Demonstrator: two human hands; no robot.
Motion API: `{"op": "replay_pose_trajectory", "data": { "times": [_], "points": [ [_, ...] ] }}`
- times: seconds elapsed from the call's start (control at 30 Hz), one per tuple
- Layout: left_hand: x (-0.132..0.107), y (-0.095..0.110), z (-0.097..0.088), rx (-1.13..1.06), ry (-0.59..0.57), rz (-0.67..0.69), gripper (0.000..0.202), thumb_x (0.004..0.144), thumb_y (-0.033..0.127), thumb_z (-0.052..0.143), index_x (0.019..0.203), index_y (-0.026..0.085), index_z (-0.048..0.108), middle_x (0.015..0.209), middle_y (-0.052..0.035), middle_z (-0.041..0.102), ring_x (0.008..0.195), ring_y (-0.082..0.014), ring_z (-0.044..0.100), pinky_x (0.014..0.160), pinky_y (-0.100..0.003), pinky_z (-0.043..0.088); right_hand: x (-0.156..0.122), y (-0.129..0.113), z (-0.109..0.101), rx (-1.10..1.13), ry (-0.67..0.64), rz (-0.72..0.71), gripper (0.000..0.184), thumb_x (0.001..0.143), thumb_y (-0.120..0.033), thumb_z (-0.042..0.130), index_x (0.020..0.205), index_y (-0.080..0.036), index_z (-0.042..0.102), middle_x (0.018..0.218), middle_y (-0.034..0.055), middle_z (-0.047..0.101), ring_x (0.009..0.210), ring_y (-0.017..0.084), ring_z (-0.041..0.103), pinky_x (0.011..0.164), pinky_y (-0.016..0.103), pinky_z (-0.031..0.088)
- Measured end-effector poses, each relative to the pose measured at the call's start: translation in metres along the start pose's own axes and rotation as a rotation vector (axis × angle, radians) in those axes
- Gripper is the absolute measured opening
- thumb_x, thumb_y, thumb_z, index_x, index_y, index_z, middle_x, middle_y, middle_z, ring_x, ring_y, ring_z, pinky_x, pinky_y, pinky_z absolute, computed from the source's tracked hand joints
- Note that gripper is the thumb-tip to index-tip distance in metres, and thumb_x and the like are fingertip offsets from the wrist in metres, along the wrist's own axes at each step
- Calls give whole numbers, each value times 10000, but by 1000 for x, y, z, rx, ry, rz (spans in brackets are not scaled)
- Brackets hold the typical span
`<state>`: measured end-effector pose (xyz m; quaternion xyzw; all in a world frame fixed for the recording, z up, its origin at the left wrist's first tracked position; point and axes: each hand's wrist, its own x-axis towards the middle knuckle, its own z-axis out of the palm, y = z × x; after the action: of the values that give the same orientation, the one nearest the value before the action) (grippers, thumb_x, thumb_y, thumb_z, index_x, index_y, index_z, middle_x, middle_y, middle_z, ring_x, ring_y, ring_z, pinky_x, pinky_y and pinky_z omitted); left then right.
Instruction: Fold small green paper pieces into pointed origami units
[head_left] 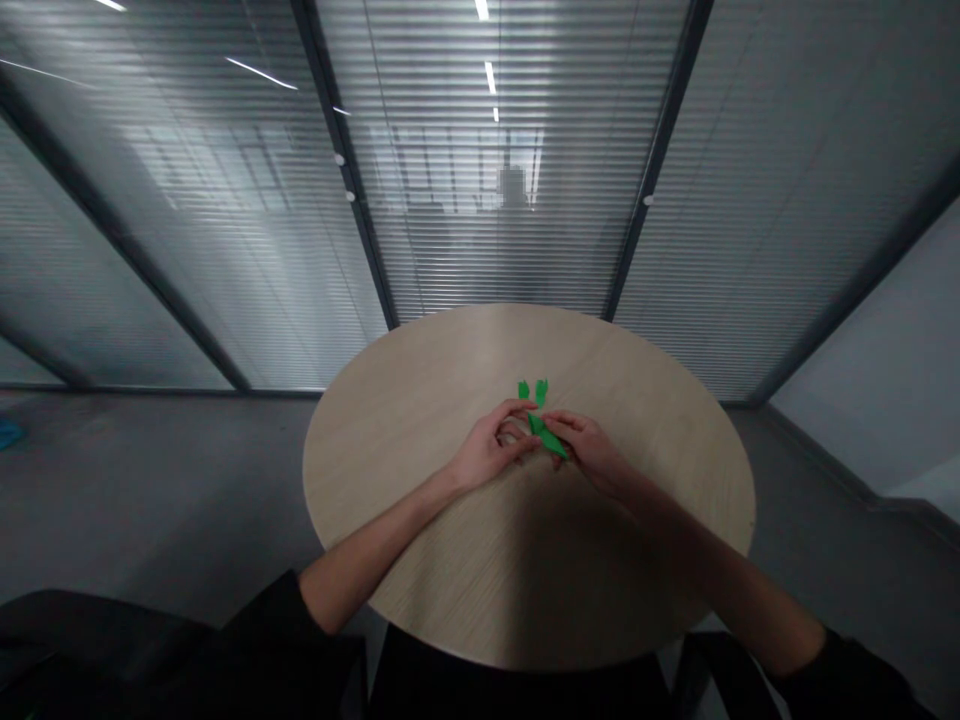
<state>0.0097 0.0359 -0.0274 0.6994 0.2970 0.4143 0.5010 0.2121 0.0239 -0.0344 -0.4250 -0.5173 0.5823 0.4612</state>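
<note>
A green piece (551, 440) is pinched by the fingers of the right hand (591, 452). It is met by the curved fingers of the left hand (484, 447), maybe so it is kept steady; if it is gripped there cannot be told. Two small green bits (541, 391) are seen on the table (420, 400) just past the fingertips, perhaps kept within reach.

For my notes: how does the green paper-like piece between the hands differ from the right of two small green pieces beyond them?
The green paper-like piece, between left hand and right hand, looks larger; the right small green piece looks smaller. The first slants down rightward in view; the second points nearly straight away. Both are green.
</note>
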Motion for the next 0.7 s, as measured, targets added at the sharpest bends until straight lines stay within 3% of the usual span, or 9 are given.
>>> {"op": "replay_pose_trajectory", "data": {
  "times": [0.13,0.27,0.37,0.57,0.7],
  "points": [
    [-2,4,-2,127,-36,92,360,961,328,664,1296,202,623,1082,-94,685,814,-157,673,665,-261,581,0,1,0,-17,10,-26,330,815,-472,764,1007,-206,733,846,27,700,588,120,570,492,255,493],
    [-3,8,-7,386,-4,248,227,943,293,685,1155,212,682,1244,-118,626,1043,-212,663,742,-272,581,1,2,0,-17,45,-37,310,810,-466,771,985,-222,694,839,15,681,591,124,572,462,247,470],
    [-4,8,-10,478,-46,307,197,947,325,691,1105,209,683,1284,-121,621,1101,-231,659,781,-295,584,2,2,0,-11,44,-31,307,814,-469,760,980,-225,678,835,14,674,598,127,574,464,245,470],
    [-2,4,-10,435,-99,316,176,959,332,694,1083,206,691,1122,-92,716,1048,-226,685,937,-380,545,0,-1,0,-23,-9,-20,318,834,-512,723,925,-210,683,724,-9,644,504,109,531,458,258,455],
    [-1,2,-8,322,-47,236,180,912,329,758,1030,199,714,1101,-86,711,998,-210,682,872,-339,552,-2,-2,0,-32,-14,-57,308,877,-508,697,941,-207,702,751,-4,657,497,99,527,462,252,448]
  ]
}}
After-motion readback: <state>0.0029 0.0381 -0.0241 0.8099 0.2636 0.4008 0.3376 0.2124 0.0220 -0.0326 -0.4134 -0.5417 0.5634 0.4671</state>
